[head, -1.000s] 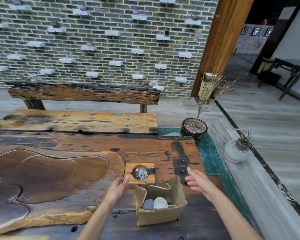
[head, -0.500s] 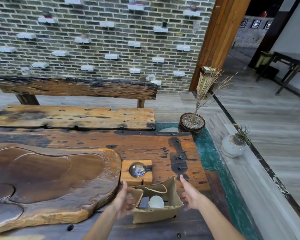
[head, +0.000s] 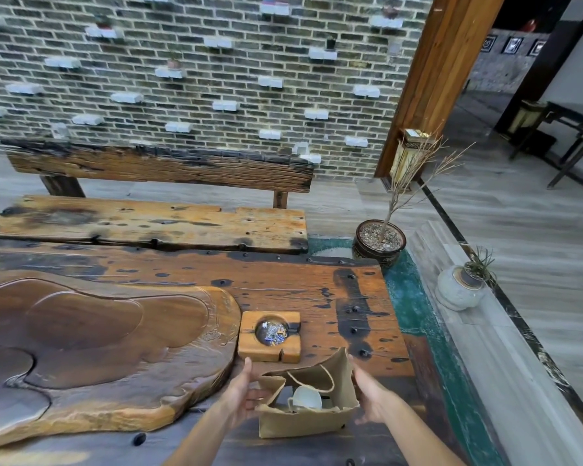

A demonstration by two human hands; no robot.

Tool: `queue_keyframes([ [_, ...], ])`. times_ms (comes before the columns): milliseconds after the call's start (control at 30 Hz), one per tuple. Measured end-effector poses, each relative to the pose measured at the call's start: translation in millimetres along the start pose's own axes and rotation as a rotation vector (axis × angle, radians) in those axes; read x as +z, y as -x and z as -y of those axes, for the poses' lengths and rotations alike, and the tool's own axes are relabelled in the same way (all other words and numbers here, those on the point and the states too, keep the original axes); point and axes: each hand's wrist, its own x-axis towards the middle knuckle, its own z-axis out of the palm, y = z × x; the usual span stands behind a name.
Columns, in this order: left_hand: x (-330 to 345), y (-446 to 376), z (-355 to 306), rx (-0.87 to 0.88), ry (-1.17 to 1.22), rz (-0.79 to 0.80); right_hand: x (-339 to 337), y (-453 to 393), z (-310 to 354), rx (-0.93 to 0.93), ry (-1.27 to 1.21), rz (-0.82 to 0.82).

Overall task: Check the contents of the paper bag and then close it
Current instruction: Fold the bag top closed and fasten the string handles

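Observation:
A small brown paper bag (head: 303, 420) with twine handles stands open on the dark wooden table (head: 283, 284), near its front right. Inside it I see a white cup (head: 306, 396) and something dark beside it. My left hand (head: 244, 393) lies flat against the bag's left side, fingers stretched and thumb up. On the opposite side my right hand (head: 367, 390) presses against the bag's right wall, fingers extended. Both hands flank the bag; neither has curled around it.
A square wooden ashtray (head: 269, 334) sits just behind the bag. A large carved wooden tea tray (head: 91, 338) fills the table's left. Beyond are a wooden bench (head: 148, 227), a potted dry twig (head: 379, 242) and a grey pot (head: 458, 289) on the ledge at right.
Both hands have come in from behind and beside the bag to its two sides, and now touch it. The bag's mouth has widened a little.

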Motion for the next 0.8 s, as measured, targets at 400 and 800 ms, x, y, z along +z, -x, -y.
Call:
queue_keyframes([
  [400,1,0,-6,0.0,-0.009,0.033,-4,1,8,-0.022,0.03,0.176],
  [800,-9,-4,-2,0.204,-0.28,-0.071,2,-20,-13,-0.32,0.56,-0.043],
])
